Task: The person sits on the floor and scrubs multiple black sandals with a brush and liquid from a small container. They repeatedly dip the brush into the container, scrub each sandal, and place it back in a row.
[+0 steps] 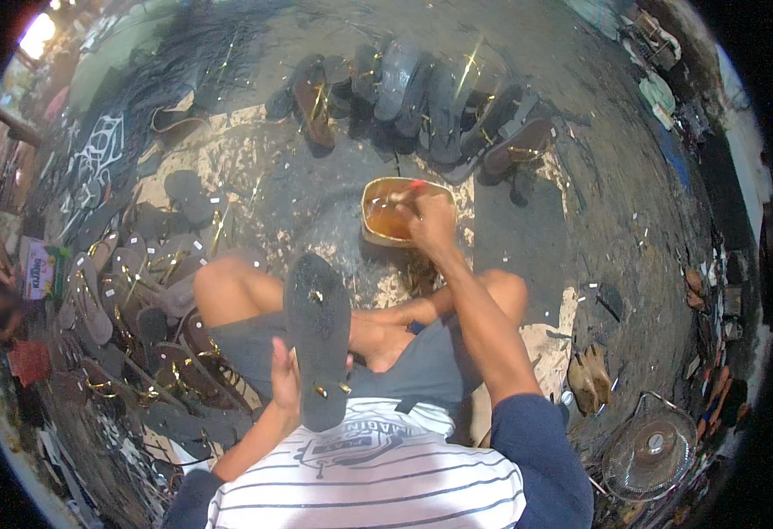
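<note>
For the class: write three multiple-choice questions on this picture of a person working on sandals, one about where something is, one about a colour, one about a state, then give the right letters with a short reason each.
1. Where is the fan?
A. on the floor at the person's right
B. on the person's lap
C. among the row of sandals at the top

2. What colour is the sole held in the left hand?
A. white
B. black
C. red

3. What is the right hand doing?
A. resting flat on the knee
B. holding a red-tipped tool at the tub of brown liquid
C. gripping the fan

Answers: 1 A, the fan stands at the lower right of the view. 2 B, the sole is dark with small gold fittings. 3 B, the arm reaches forward to the tub's edge.
</note>
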The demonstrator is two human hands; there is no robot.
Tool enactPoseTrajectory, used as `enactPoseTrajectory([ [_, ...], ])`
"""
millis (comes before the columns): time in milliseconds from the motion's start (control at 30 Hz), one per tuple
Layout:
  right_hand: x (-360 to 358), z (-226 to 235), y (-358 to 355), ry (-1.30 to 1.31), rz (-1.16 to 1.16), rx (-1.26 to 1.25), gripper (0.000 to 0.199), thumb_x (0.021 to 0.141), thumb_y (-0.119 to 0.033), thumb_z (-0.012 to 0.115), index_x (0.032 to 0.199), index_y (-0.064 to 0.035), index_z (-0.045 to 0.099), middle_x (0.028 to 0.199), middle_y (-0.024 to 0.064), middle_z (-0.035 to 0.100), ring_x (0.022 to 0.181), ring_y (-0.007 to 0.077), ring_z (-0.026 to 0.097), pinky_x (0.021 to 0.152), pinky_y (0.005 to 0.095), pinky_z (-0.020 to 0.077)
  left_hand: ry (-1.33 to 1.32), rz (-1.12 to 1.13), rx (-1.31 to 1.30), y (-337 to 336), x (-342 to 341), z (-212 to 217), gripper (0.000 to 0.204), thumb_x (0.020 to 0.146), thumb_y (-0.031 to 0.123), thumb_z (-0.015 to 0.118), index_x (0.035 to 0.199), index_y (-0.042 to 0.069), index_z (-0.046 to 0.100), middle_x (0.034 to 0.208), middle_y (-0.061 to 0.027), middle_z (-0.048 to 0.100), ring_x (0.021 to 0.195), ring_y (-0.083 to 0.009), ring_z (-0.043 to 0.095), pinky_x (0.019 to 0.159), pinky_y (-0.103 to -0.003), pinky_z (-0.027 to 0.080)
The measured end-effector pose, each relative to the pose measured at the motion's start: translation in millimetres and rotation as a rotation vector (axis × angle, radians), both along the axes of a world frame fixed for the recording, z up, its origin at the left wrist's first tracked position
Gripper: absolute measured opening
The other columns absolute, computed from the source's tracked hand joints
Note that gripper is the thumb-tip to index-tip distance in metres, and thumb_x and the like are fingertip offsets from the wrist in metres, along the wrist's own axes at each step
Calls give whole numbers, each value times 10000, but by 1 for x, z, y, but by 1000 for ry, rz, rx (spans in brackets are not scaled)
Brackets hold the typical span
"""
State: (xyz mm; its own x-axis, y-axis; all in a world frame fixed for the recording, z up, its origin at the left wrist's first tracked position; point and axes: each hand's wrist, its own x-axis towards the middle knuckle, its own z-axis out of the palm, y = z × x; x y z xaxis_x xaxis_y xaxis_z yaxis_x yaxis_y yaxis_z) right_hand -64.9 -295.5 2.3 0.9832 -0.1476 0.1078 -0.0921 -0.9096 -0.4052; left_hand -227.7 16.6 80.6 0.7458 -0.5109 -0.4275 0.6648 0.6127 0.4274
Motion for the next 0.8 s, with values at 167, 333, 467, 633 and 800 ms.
enactPoseTrajectory([
  [167,-26,84,-17,-569,-35,650,228,923,-200,710,1081,-36,701,1016,93,698,994,244,640,887,400,480,56,113,21,-2,17,-7,842,917,698,488,1390,1,457,1192,-173,630,871,-261,676,724,-332,603],
  [333,-52,79,-90,-13,-148,-342,218,906,-221,707,1047,-55,707,916,136,711,901,341,662,796,417,510,-112,200,-187,-23,94,-17,781,945,647,489,1348,-21,483,1210,-187,629,859,-265,680,595,-346,624],
  [467,-66,168,16,-288,-223,952,300,996,-250,622,1121,20,658,1069,87,678,1005,132,608,855,311,496,-175,287,-112,-53,148,4,698,923,647,534,1203,11,610,955,-136,719,689,-223,703,577,-352,623],
  [633,-81,130,108,-462,118,734,296,961,-146,636,1203,24,619,1189,189,630,1095,325,616,863,403,507,-210,210,-300,-92,143,42,606,950,592,539,1219,54,611,1040,-118,714,899,-223,696,795,-383,592],
  [800,-79,110,101,-567,316,282,288,906,-94,664,1185,-34,628,1162,163,632,1031,303,635,865,430,498,-253,166,-387,-78,154,36,612,959,591,526,1174,28,633,1038,-124,716,843,-240,701,800,-395,596],
])
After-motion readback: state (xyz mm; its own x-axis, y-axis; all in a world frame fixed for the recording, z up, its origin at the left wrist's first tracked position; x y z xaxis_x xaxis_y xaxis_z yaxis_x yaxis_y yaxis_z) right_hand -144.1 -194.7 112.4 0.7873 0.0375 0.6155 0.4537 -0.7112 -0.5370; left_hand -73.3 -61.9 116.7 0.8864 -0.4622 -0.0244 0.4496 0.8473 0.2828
